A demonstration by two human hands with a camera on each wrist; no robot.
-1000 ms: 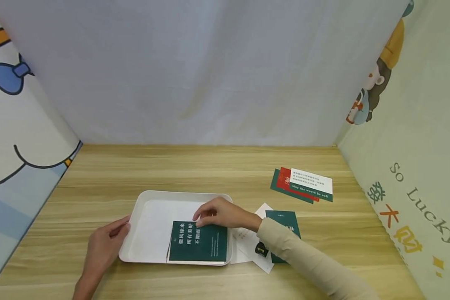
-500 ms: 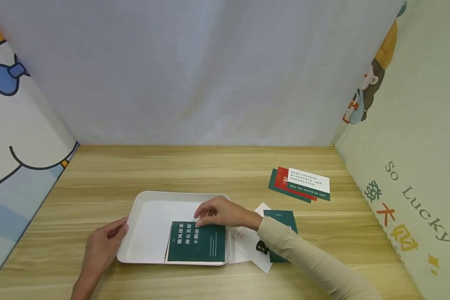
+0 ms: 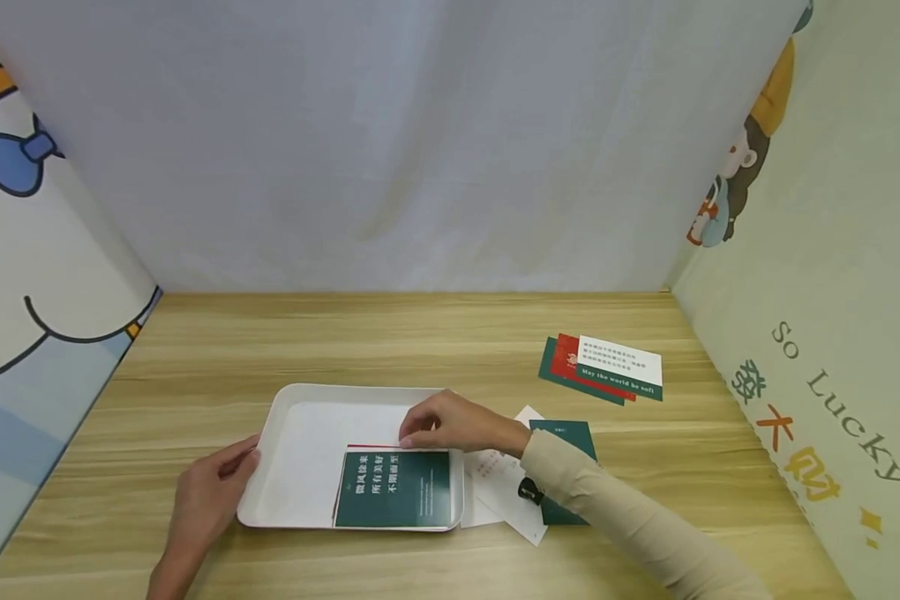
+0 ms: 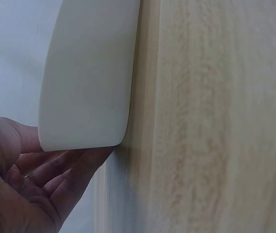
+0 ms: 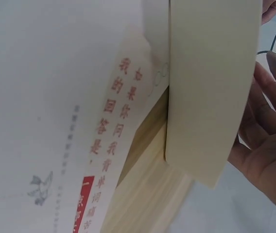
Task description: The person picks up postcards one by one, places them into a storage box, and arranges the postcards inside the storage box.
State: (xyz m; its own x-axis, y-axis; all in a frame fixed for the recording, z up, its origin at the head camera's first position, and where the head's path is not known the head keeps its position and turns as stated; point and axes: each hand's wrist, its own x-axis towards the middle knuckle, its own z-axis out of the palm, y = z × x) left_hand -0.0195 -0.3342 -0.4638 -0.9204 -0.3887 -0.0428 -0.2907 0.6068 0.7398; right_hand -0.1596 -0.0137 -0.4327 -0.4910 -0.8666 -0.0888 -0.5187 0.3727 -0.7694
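My left hand (image 3: 206,496) grips the left end of a white tray (image 3: 292,442). In the left wrist view its thumb meets the rim while the fingers lie along the outer wall (image 4: 89,77). Inside the tray's right half lies a stack of cards, topped by a dark green card (image 3: 397,492) with white characters. A thin red card edge (image 3: 363,447) shows past its far side. My right hand (image 3: 461,425) reaches over the tray's right end, fingertips at the stack's far edge. The right wrist view shows its fingers (image 5: 274,141) loosely bent beyond the pale tray wall (image 5: 211,87).
Right of the tray, white cards (image 3: 525,521) and a green card (image 3: 558,433) lie overlapping, partly beneath my right sleeve (image 3: 607,500). Farther back, a white-and-green card (image 3: 622,362) overlaps a red card (image 3: 566,350) and another green one. Printed cloth walls enclose the wooden table (image 3: 307,333).
The top green card has slid slightly toward me, uncovering a red edge behind it and a character near my thumb. My right hand has shifted a little right; the left keeps its hold.
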